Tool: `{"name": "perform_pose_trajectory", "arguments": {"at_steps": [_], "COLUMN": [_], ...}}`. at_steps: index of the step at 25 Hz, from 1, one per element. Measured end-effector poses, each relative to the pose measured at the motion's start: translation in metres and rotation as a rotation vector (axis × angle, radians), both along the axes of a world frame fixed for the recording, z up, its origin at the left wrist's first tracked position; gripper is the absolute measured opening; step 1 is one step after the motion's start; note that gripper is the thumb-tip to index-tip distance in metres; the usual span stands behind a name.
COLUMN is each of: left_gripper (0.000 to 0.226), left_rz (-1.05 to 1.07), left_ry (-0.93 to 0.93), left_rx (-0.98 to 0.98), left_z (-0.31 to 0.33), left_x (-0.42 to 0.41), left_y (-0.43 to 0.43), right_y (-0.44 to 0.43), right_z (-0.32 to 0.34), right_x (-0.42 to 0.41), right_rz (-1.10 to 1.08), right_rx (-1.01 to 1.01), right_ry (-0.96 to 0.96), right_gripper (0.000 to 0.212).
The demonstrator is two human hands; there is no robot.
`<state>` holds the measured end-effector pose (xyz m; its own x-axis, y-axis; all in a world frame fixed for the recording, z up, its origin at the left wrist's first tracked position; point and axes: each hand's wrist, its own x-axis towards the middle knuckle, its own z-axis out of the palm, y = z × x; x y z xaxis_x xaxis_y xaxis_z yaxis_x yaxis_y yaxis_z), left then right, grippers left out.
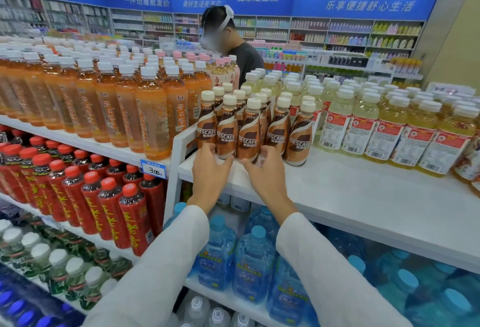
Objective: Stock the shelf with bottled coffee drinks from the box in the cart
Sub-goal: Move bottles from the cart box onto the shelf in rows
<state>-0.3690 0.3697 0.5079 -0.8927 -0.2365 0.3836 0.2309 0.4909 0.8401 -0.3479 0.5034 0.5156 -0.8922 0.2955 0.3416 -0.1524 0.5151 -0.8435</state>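
Several brown Nescafe coffee bottles (249,132) with cream caps stand in a cluster at the left end of the white top shelf (337,191). My left hand (210,168) touches the base of the front-left bottle (226,132), fingers curled around its foot. My right hand (262,168) cups the base of the front-middle bottle, which leans slightly. Both hands rest at the shelf's front edge. The box and the cart are out of view.
Orange tea bottles (145,119) crowd the shelf to the left, pale yellow drinks (384,129) to the right. Red bottles (104,196) and blue water jugs (252,261) fill the lower shelves. A person (233,48) stands behind the shelf.
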Motion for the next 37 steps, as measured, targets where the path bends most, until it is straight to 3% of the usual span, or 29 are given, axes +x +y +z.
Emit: {"name": "perform_pose_trajectory", "arguments": {"at_steps": [12, 19, 27, 37], "left_gripper": [0.027, 0.032, 0.031, 0.022], "left_rz": [0.182, 0.501, 0.764, 0.944], "left_ry": [-0.012, -0.174, -0.374, -0.473], "left_rx": [0.194, 0.35, 0.466, 0.662], "left_z": [-0.07, -0.162, -0.234, -0.272], "left_x": [0.175, 0.314, 0.426, 0.472], "left_y": [-0.044, -0.077, -0.124, -0.212], "right_y": [0.02, -0.025, -0.09, -0.233], "right_z": [-0.055, -0.153, -0.238, -0.27], "right_x": [0.145, 0.201, 0.253, 0.256], "right_rz": [0.35, 0.61, 0.78, 0.934], "right_rx": [-0.138, -0.249, -0.051, 0.148], "right_ry": [0.011, -0.341, -0.715, -0.876], "right_gripper": [0.025, 0.012, 0.019, 0.022]}}
